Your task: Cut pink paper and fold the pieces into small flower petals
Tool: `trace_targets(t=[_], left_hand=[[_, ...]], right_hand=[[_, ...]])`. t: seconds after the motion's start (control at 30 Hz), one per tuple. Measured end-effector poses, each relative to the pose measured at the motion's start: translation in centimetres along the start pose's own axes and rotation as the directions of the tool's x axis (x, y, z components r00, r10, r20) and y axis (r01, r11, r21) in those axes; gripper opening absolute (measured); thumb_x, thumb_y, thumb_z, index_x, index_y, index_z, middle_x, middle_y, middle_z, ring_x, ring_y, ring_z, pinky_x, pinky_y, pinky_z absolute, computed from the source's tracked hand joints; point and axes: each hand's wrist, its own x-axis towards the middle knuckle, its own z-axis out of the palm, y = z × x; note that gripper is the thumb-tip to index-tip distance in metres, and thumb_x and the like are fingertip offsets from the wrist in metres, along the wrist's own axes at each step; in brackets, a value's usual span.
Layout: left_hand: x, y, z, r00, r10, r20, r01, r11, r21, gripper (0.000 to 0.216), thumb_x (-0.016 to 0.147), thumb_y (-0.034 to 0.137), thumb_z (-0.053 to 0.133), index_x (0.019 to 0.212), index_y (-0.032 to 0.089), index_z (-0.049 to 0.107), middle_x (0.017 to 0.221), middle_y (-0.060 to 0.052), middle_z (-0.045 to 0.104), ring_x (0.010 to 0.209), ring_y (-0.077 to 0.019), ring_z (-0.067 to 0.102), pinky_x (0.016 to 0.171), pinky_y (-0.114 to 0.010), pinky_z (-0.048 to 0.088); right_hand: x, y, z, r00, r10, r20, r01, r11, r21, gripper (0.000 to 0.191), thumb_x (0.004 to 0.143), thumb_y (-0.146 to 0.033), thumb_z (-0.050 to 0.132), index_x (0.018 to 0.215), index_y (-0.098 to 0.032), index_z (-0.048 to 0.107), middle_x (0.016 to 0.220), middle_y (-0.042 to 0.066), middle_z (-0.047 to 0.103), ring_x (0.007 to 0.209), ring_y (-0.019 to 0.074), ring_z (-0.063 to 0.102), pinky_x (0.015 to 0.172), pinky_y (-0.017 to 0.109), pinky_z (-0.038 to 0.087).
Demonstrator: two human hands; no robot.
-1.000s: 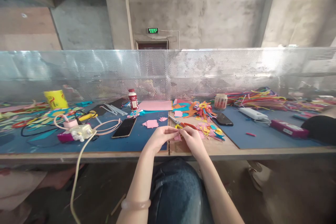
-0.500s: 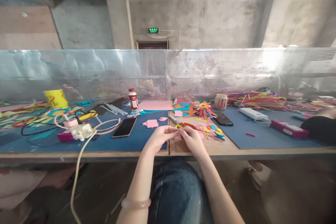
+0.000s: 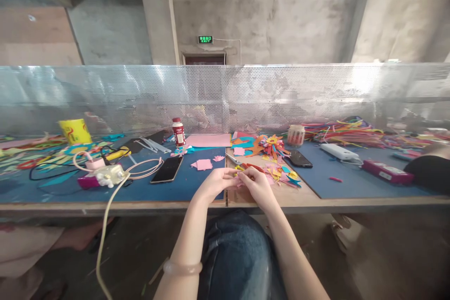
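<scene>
My left hand and my right hand meet at the table's front edge, fingertips pinched together. Whatever lies between the fingers is too small and covered to make out. Just beyond them rests a tool that looks like scissors, with red handles and a pale metal end, partly hidden by my fingers. Pink paper squares lie to the left of my hands. On the right are coloured paper scraps. Behind these sits a multicoloured paper flower.
A black phone and a cabled power strip lie left. Further back stand a red-capped bottle, a yellow roll and a jar. Another phone and a purple box lie right, near another person's sleeve.
Both hands stay together in nearly the same place, with only a slight shift of the fingers. The things on the table have not moved.
</scene>
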Motion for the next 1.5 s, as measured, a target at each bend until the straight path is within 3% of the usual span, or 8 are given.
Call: trace_targets(t=[0.13,0.27,0.47,0.67,0.9,1.23,1.4,1.5], left_hand=[[0.0,-0.2,-0.3,0.999,0.012,-0.047,-0.011,1.000,0.015,0.067,0.060,0.027,0.074,0.121,0.014,0.050,0.075,-0.009,0.070,0.073,-0.0191,0.065,0.076,-0.032,0.048],[0.2,-0.4,-0.3,0.988,0.020,-0.155,-0.029,0.998,-0.059,0.076,0.059,0.027,0.075,0.127,0.014,0.043,0.069,-0.006,0.070,0.071,-0.0184,0.065,0.076,-0.032,0.048],[0.7,-0.3,0.0,0.926,0.053,-0.373,-0.137,0.970,-0.203,0.033,0.056,0.021,0.076,0.085,0.008,0.067,0.077,-0.010,0.070,0.079,-0.0185,0.064,0.085,-0.031,0.046],[0.6,0.0,0.0,0.929,0.116,-0.351,-0.218,0.939,-0.264,0.016,0.058,0.021,0.072,0.069,0.011,0.065,0.082,-0.010,0.070,0.087,-0.0205,0.063,0.089,-0.034,0.042],[0.3,-0.2,-0.4,0.961,0.153,-0.230,-0.218,0.932,-0.290,0.009,0.064,0.019,0.068,0.066,0.013,0.061,0.085,-0.005,0.068,0.083,-0.0142,0.060,0.084,-0.028,0.040],[0.5,-0.5,-0.3,0.918,0.177,-0.355,-0.280,0.923,-0.263,0.014,0.059,0.020,0.071,0.067,0.014,0.062,0.070,0.000,0.065,0.075,-0.0128,0.058,0.079,-0.026,0.040],[0.4,-0.6,-0.2,0.923,0.195,-0.331,-0.252,0.958,-0.139,0.016,0.058,0.024,0.072,0.066,0.013,0.063,0.070,-0.002,0.066,0.075,-0.0156,0.059,0.080,-0.029,0.039],[0.2,-0.6,0.0,0.940,0.218,-0.262,-0.231,0.973,-0.019,0.017,0.062,0.028,0.069,0.069,0.014,0.064,0.072,-0.003,0.067,0.077,-0.0178,0.060,0.079,-0.029,0.039]], right_hand=[[0.1,0.1,0.0,0.999,0.026,0.042,-0.027,0.999,0.019,0.032,0.079,-0.041,0.046,0.067,-0.016,0.061,0.066,0.003,0.061,0.065,0.0155,0.056,0.061,0.025,0.042],[0.2,0.3,0.1,0.999,0.019,-0.039,-0.021,0.999,-0.042,0.034,0.078,-0.045,0.045,0.069,-0.016,0.062,0.069,0.003,0.061,0.069,0.0162,0.055,0.061,0.024,0.040],[0.3,0.0,0.6,0.998,0.032,-0.049,-0.040,0.986,-0.164,0.040,0.077,-0.049,0.047,0.060,-0.015,0.060,0.056,0.002,0.057,0.057,0.0150,0.051,0.053,0.024,0.036],[0.5,0.0,1.3,0.997,-0.066,0.045,0.071,0.987,-0.144,0.028,0.077,-0.039,0.050,0.075,-0.016,0.065,0.072,0.004,0.063,0.066,0.0165,0.054,0.062,0.027,0.040],[-0.1,-1.0,1.9,0.998,-0.050,-0.031,0.051,0.998,0.026,0.025,0.079,-0.038,0.048,0.069,-0.017,0.057,0.065,0.002,0.058,0.063,0.0147,0.053,0.061,0.025,0.041],[1.1,-0.9,1.5,0.999,-0.029,-0.046,0.031,0.998,0.050,0.031,0.080,-0.044,0.045,0.075,-0.016,0.057,0.066,0.001,0.057,0.059,0.0126,0.050,0.056,0.023,0.039],[2.0,-0.8,0.9,0.986,-0.165,0.007,0.165,0.979,-0.116,0.024,0.081,-0.034,0.047,0.070,-0.016,0.059,0.071,0.002,0.058,0.066,0.0135,0.053,0.063,0.024,0.040],[3.0,-1.2,-0.2,0.951,-0.274,0.145,0.307,0.899,-0.312,0.016,0.078,-0.021,0.050,0.068,-0.017,0.061,0.072,0.002,0.056,0.066,0.0127,0.051,0.061,0.023,0.038]])
